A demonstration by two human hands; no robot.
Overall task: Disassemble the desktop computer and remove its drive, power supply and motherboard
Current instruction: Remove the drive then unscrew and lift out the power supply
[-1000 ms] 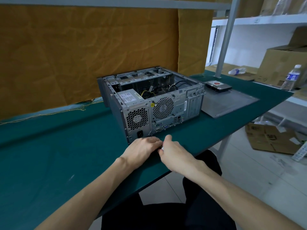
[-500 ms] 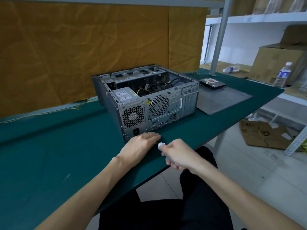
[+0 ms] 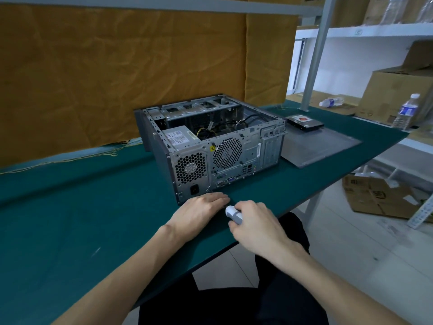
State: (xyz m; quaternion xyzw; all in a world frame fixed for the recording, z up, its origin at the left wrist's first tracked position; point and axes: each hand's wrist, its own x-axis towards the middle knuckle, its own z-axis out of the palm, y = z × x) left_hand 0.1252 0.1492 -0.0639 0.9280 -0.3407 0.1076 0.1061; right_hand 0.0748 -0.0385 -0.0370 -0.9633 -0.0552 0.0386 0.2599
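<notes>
Green matting covers the desk [image 3: 70, 231], with an orange cloth [image 3: 117, 66] hung behind its far edge and shelving with cardboard boxes [image 3: 396, 95] and water bottles [image 3: 406, 111] off to the right.

The computer [image 3: 210, 146] lies on its side near the middle of the desk, open top up, its rear panel facing the near edge. Inside, the power supply [image 3: 179, 137] sits in the near left corner of the case, with cables [image 3: 234, 126] showing beyond it. The side panel [image 3: 321, 144] lies flat on the desk just right of the case, and a drive [image 3: 304, 121] rests on the panel's far end, out of the case.

The left hand [image 3: 201, 209] rests flat on the matting, fingers straight, its fingertips just below the case's near bottom edge; it sits where it did half a second ago. The right hand [image 3: 255, 221] grips a grey-and-white tool [image 3: 233, 213], fingers curled round the handle, the white rounded end pointing toward the left hand's fingers. A second ago both hands met at the near edge with only a sliver of white showing between them; since then the right hand has drawn back toward the near edge and more of the tool has come into view. Its tip is hidden, so what kind of tool it is cannot be told.

The computer, panel and drive have not shifted on the desk.
</notes>
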